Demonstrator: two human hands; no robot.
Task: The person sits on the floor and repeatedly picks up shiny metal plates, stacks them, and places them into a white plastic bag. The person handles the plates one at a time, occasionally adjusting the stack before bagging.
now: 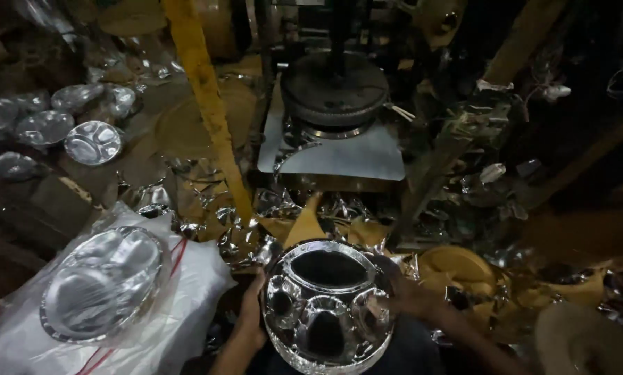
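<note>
"What lay over on the far left?"

"A scatter of loose silver plates (pixel 44 128) in the dim corner, each one pressed into sections. Nearer to us a clear plastic bag (pixel 186 278) was spread out, with a stack of the same plates (pixel 103 285) showing through it."

"And that yellow thing?"

"A yellow post (pixel 204 104) slanted down from the top toward the middle. Foil scraps (pixel 200 198) lay crumpled all round its foot."

"What did the person hold?"

"A shiny silver plate (pixel 327 305) with several hollows, one big and a few small. It sat low in the middle, close to the person's body and just below the scraps. The left hand (pixel 252 312) was clasped on its left rim, fingers curled round the edge. The right hand (pixel 412 298) gripped the right rim in the same way, though it was darker there and I couldn't make out the fingers well."

"What stood behind the plate?"

"The press (pixel 336 87), a dark round block over a flat steel plate (pixel 339 156), well apart from the hands."

"And to the right?"

"More foil bits (pixel 492 173) caught on dark beams, and some yellow paper discs (pixel 457 264) just beside the right hand. Beyond that it was too dark to tell."
</note>
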